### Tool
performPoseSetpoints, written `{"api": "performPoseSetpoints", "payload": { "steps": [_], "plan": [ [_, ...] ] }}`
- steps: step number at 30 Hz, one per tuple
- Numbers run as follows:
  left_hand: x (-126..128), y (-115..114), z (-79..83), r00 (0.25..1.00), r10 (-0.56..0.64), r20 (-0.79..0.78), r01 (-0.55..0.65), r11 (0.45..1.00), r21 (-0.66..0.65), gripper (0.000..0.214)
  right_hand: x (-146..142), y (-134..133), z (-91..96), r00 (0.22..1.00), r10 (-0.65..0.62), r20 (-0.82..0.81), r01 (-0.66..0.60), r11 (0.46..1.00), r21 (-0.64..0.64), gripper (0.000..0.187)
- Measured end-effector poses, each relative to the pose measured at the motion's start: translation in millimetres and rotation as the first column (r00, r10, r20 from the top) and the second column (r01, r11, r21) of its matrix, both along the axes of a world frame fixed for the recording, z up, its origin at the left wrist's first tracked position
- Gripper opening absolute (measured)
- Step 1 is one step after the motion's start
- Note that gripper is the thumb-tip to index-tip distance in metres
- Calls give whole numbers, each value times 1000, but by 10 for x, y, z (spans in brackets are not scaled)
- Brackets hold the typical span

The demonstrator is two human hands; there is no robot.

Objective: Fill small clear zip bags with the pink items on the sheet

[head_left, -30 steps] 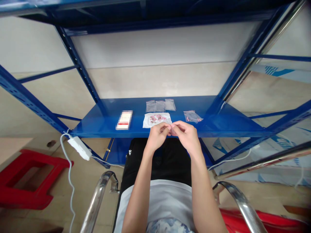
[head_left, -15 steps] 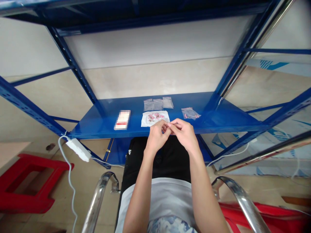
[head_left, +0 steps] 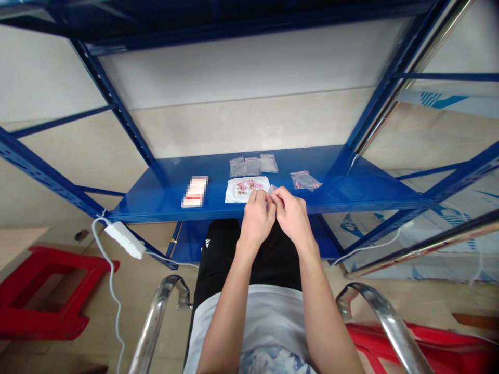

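My left hand (head_left: 257, 218) and my right hand (head_left: 290, 214) meet above the front edge of the blue shelf (head_left: 351, 189), fingers pinched together on a small clear plastic bag (head_left: 272, 189) held between them. Just behind my hands lies a white sheet (head_left: 238, 191) with several small pink and red pieces on it. Three empty clear bags (head_left: 253, 165) lie in a row at the back of the shelf. Another clear bag with red pieces (head_left: 304, 181) lies to the right.
A small white and red box (head_left: 195, 191) lies left on the shelf. A white power adapter (head_left: 125, 239) with a cable hangs at the shelf's left front corner. A red stool (head_left: 47, 296) stands on the floor at left. Chrome chair arms (head_left: 156, 317) flank my lap.
My two hands have drawn closer together and the left has turned its back up. The bag's corner now sticks up above my fingers. The view has shifted slightly.
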State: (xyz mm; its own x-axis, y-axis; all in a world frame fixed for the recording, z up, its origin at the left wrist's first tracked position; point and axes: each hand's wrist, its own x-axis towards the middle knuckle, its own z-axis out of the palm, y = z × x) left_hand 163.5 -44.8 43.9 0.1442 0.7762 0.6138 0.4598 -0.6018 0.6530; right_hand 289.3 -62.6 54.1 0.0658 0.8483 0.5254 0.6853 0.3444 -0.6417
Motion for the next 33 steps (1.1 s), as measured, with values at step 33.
{"api": "performPoseSetpoints", "payload": {
  "steps": [33],
  "plan": [
    [-271, 132, -32, 850, 79, 521, 123, 932, -342, 17, 105, 258, -325, 697, -71, -713, -132, 966, -224, 50]
  ]
}}
